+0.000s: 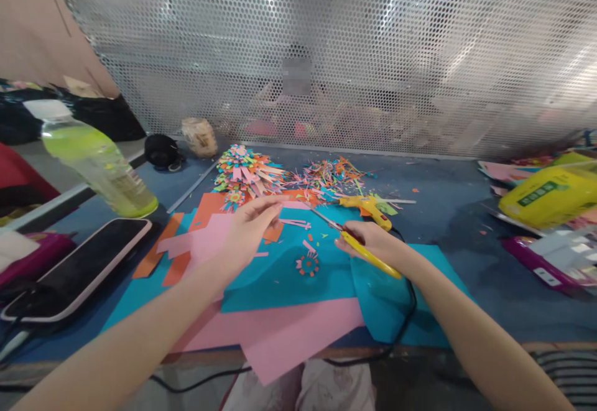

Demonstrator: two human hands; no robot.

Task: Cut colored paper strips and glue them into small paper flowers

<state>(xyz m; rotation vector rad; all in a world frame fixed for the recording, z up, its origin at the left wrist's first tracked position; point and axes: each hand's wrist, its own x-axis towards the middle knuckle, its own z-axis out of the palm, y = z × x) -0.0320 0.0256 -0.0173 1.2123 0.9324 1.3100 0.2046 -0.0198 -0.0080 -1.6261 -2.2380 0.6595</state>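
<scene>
My left hand [249,227] is closed in a pinch on a thin pink paper strip [293,204] held over the blue sheet [280,274]. My right hand [373,243] grips yellow-handled scissors [366,252], whose blades point up-left toward the strip. Small pink and orange cut pieces [308,265] lie on the blue sheet between the hands. Pink sheets [289,333] and orange sheets [205,212] overlap beneath.
A yellow glue gun [368,207] lies behind the right hand, its black cord [410,311] running off the front edge. Heaps of coloured paper scraps [252,175] sit farther back. A phone [79,268] and green bottle [97,162] stand left; a yellow package [550,196] right.
</scene>
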